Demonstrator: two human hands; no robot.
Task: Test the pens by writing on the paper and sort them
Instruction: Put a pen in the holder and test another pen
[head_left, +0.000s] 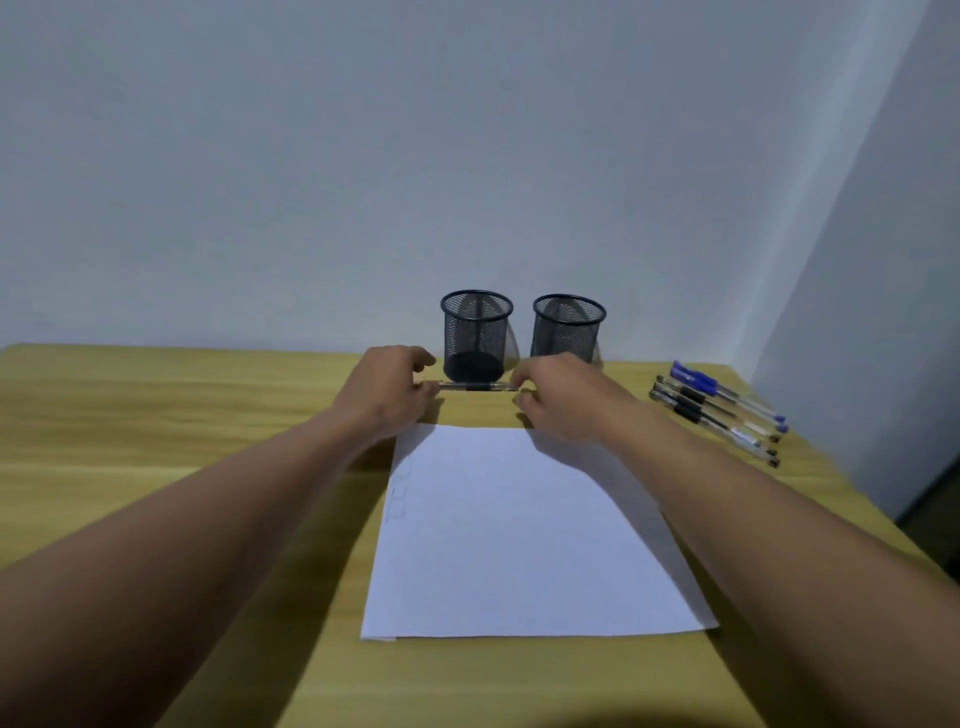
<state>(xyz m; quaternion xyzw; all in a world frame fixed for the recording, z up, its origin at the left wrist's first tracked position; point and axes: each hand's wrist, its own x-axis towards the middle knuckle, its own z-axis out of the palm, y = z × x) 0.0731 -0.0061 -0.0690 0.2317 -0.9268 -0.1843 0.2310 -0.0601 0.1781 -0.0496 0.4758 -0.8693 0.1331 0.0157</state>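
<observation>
Holding one clear-barrelled pen w/ black grip band (475, 386) level and crosswise btwn both hands, low over the light yellow wood-grain worktop (156, 415). Can't tell whether it's touching the surface. Pinching its left end w/ left hand (387, 389), fingers curled in round the tip. Pinching its right end w/ right hand (561, 400), fingers curled in the same way. Not making out cap on/off: too blurred.

Stretching both bare forearms fwd over the worktop: left one passing left of the paper, right one crossing the paper's far right corner.

Seeing two black wire-mesh cylindrical cups standing upright side by side at the back, close to the pale grey-blue wall (467, 156). Left mesh cup (476, 332) sitting directly behind the held pen. Right mesh cup (569, 327) sitting behind the right hand, base partly hidden by the knuckles.

Seeing a white paper sheet (519, 530) lying flat on the near side of the hands, far edge just below both wrists. Noting faint scribbles (400, 499) along its left edge, too faint to read.

Seeing a row of spare pens (722, 410) lying side by side at far right, well apart from the paper, angled diagonally near the worktop's right edge. Noting blue caps on the rear two, clear barrels w/ black grips on the rest. Not getting an exact count.
</observation>
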